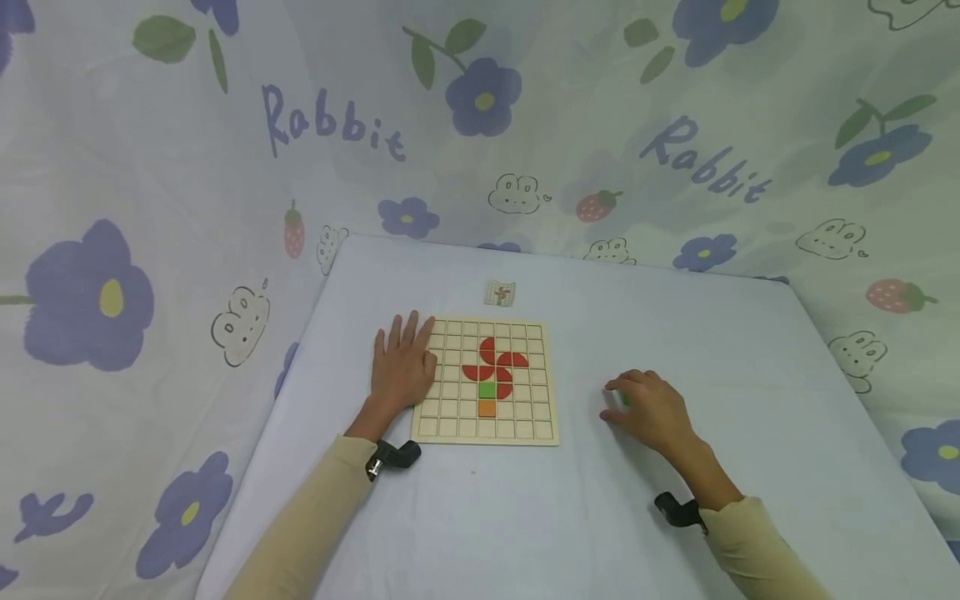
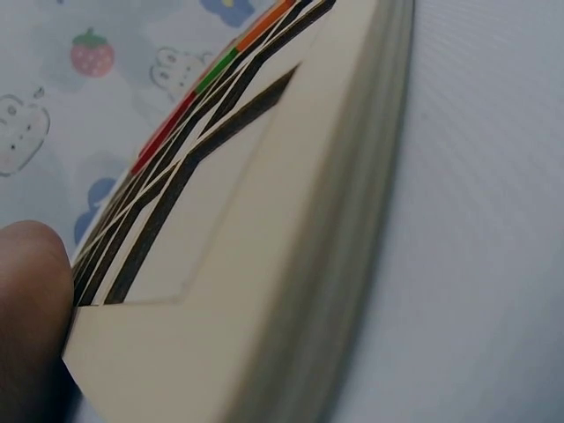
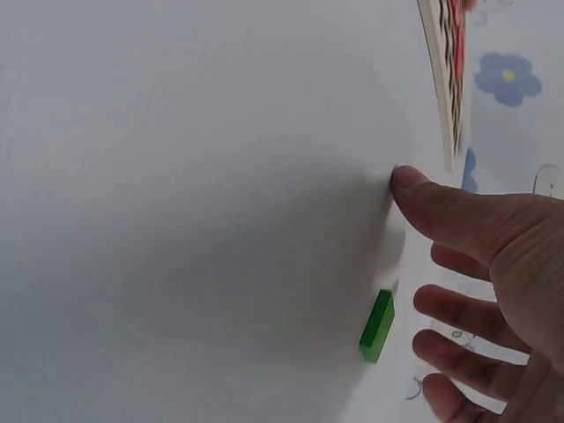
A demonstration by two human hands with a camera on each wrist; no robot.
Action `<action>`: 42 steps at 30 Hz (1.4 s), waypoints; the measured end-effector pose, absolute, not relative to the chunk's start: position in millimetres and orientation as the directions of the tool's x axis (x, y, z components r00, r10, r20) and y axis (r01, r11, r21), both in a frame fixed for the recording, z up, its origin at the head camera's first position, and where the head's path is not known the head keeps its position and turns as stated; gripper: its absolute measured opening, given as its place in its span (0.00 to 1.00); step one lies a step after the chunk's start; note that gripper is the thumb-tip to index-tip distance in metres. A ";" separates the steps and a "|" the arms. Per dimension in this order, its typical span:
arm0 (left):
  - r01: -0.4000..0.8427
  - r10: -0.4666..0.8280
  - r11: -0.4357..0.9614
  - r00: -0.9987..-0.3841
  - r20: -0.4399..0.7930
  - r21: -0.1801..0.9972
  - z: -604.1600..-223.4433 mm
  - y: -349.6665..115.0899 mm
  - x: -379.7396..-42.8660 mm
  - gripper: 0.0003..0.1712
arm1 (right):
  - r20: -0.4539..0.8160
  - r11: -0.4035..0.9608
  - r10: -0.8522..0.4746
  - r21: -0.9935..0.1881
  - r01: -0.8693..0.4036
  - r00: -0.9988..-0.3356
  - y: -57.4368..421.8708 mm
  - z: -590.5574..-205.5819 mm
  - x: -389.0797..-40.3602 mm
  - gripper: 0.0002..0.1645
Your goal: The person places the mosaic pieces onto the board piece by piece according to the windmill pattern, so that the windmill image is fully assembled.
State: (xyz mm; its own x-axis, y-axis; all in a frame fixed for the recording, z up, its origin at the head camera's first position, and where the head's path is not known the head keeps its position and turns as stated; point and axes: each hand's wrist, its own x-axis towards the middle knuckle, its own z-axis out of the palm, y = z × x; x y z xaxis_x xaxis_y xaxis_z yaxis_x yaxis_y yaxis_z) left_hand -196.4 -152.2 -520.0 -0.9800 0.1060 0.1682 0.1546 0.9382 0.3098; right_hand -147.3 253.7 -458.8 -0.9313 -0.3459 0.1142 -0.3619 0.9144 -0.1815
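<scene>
A square wooden grid board lies on the white table. On it, several red rounded pieces form a pinwheel, with a green square tile and an orange square tile beneath. My left hand rests along the board's left edge, fingers spread. In the left wrist view one fingertip is beside the board's corner. Right of the board, my right hand hovers low over the table, thumb and fingers apart. A loose green tile lies near those fingers without being gripped, mostly hidden in the head view.
A small picture card showing a pinwheel pattern on a grid lies behind the board. A printed cloth with flowers and rabbits hangs behind the table. Both wrists carry small black cameras.
</scene>
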 end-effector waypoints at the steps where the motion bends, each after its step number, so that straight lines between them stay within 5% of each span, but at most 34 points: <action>1: 0.153 0.105 0.939 -0.980 0.167 0.308 -520.0 -152.2 -196.3 0.35 | 0.104 0.919 -0.333 -0.187 -0.347 -0.937 256.8 -458.2 -147.5 0.27; 12: 0.155 0.108 0.938 -0.981 0.164 0.309 -518.9 -152.0 -195.7 0.34 | 0.088 0.885 -0.315 -0.332 -0.325 -0.945 274.9 -461.8 -150.5 0.12; 21: 0.153 0.104 0.937 -0.980 0.168 0.314 -518.4 -151.8 -196.9 0.35 | 0.247 0.848 -0.453 -0.178 -0.499 -0.857 255.9 -466.0 -158.1 0.07; 25: 0.155 0.106 0.937 -0.980 0.167 0.312 -518.9 -151.0 -196.6 0.35 | 0.321 0.782 -0.535 -0.163 -0.602 -0.781 222.5 -469.5 -154.3 0.09; 34: 0.161 0.108 0.935 -0.978 0.180 0.317 -518.8 -151.1 -195.3 0.34 | 0.441 0.498 -0.744 -0.135 -0.857 -0.502 143.1 -474.2 -142.9 0.06; 42: 0.153 0.106 0.941 -0.980 0.166 0.302 -520.1 -152.9 -196.0 0.35 | 0.407 0.382 -0.811 -0.174 -0.907 -0.420 113.8 -475.2 -136.6 0.04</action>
